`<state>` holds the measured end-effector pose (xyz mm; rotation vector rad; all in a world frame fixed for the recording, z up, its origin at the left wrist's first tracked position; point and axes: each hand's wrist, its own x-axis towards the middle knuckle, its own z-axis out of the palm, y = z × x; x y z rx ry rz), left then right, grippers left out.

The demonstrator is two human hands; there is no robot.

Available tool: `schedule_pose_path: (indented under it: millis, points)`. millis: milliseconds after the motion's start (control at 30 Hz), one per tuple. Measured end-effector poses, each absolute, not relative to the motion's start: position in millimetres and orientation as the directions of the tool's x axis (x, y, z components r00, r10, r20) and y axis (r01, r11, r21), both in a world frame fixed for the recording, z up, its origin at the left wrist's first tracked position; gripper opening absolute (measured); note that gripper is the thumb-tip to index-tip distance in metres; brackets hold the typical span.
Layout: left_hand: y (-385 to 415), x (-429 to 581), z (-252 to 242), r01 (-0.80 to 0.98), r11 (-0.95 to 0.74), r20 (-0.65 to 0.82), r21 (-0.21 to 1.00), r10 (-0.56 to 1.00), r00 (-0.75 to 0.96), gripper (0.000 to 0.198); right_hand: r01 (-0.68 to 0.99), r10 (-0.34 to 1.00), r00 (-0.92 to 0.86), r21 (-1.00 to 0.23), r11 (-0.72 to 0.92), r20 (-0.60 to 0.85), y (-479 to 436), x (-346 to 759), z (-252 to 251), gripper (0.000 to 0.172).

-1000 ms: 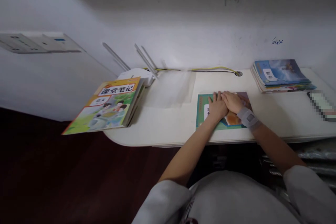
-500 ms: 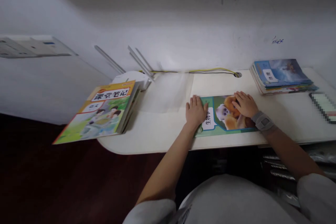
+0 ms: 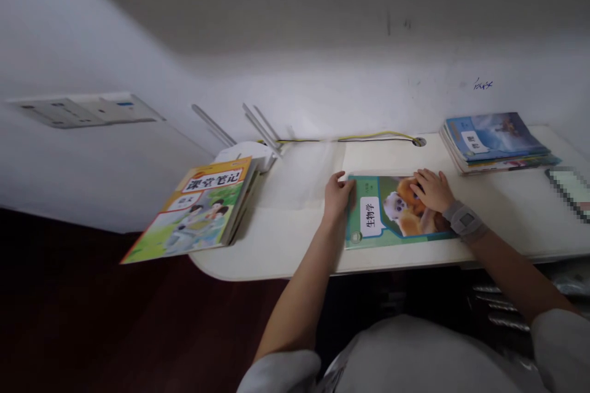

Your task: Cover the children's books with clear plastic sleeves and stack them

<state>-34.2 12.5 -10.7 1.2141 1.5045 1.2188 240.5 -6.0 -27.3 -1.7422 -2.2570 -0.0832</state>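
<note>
A green biology textbook (image 3: 369,239) with golden monkeys on its cover lies flat on the white desk (image 3: 276,258). My left hand (image 3: 337,196) is at the book's left edge, turned on its side, with the thumb at the cover's edge and the fingers curled beside it. Whether any fingertips are under the book is hidden. On the right part of the cover rests my right hand (image 3: 433,190), fingers stretched out over the monkey picture, a grey watch on its wrist. A clear plastic sheet (image 3: 299,178) lies left of the book.
A stack of books with a yellow-green workbook (image 3: 193,215) on top overhangs the desk's left end. Behind it stands a white router (image 3: 244,152) with antennas. Another book stack (image 3: 498,135) and a blurred phone-like object (image 3: 571,190) are at right. Cables run along the wall.
My left hand has slid from lying flat on the cover to the book's left edge, uncovering the title label. My right hand stays on the cover. The view has shifted slightly.
</note>
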Motion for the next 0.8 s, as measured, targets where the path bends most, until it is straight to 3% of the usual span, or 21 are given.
schedule_pose_path:
  millis: [100,200,500,800]
  points:
    - [24,-40,-6,0.006,0.092,-0.092,0.996,0.996,0.011,0.071,0.942,0.924,-0.253,-0.146,0.303,0.287,-2,242,-27,0.04]
    - [35,-47,-3,-0.019,0.156,-0.151,0.988,0.974,0.17,0.065,0.926,0.904,-0.288,-0.148,0.347,0.316,5,245,-29,0.037]
    - [38,-59,13,0.028,0.166,-0.168,0.986,0.956,0.241,0.042,0.775,0.815,-0.409,-0.316,0.547,0.41,26,271,-14,0.031]
    - [27,-57,24,0.077,0.074,-0.085,0.994,0.984,0.159,0.031,0.674,0.853,-0.468,-0.532,0.513,0.23,26,297,24,0.026]
